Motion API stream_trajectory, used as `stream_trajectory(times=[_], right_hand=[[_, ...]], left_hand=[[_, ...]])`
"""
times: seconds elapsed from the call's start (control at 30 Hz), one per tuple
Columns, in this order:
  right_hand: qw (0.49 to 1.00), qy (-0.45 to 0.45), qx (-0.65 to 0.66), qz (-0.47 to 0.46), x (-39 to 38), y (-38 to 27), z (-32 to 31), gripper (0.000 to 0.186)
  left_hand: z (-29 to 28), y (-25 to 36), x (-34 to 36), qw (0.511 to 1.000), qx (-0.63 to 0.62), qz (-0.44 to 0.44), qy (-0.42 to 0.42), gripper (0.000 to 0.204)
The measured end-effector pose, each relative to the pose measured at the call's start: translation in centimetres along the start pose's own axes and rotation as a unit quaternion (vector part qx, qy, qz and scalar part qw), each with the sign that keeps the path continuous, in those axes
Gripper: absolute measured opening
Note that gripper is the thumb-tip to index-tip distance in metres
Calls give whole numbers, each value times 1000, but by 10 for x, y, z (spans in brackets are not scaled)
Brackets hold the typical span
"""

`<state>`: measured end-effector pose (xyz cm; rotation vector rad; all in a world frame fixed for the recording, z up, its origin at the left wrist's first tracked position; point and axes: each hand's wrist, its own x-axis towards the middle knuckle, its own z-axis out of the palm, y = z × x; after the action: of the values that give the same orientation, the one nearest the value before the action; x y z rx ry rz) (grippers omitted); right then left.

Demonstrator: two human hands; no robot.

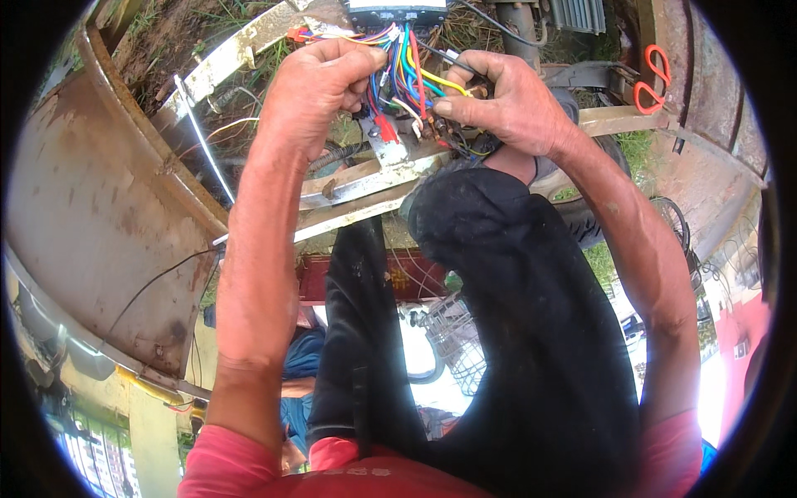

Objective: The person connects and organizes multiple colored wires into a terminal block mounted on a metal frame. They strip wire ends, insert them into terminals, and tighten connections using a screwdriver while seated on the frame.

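Observation:
A black box with metal casing [397, 12] sits at the top, with many coloured wires [408, 66] hanging from it. My left hand [311, 100] pinches thin wires at the left of the bundle, just below the box. My right hand [506, 104] has its fingers closed on wires at the bundle's right, near the yellow one and some dark connectors; its fingertips are partly hidden. A red connector [386, 129] dangles between my hands, over a pale metal bracket [390, 152].
Rusty metal panels [100, 183] flank me on left and right. Orange-handled scissors [652, 79] rest on the right frame. My black-trousered legs [515, 274] are below, beside a tyre [594, 224]. Someone in blue clothing [303, 357] and a wire basket [457, 340] show at the bottom.

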<state>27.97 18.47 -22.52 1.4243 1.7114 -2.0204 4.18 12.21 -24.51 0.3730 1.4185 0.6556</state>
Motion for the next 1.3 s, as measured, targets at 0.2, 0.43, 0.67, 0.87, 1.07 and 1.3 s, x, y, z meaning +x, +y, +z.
stream_trajectory(times=[0.2,0.43,0.67,0.87,1.07,1.3], right_hand=[[999,2,-37,20,2,-2,0,43],[989,68,-128,14,15,-15,5,70],[983,56,-174,9,31,-21,16,75],[997,29,-69,26,26,-28,19,55],[997,54,-60,13,26,-24,20,56],[996,60,-60,-11,22,-28,19,51]], left_hand=[[-5,6,-7,993,116,15,5,14],[-1,0,-14,997,70,16,41,10],[7,-6,-18,995,29,55,74,9],[16,-19,-23,968,165,166,90,13],[11,-5,-26,967,175,161,86,18],[11,12,-10,896,311,267,168,16]])
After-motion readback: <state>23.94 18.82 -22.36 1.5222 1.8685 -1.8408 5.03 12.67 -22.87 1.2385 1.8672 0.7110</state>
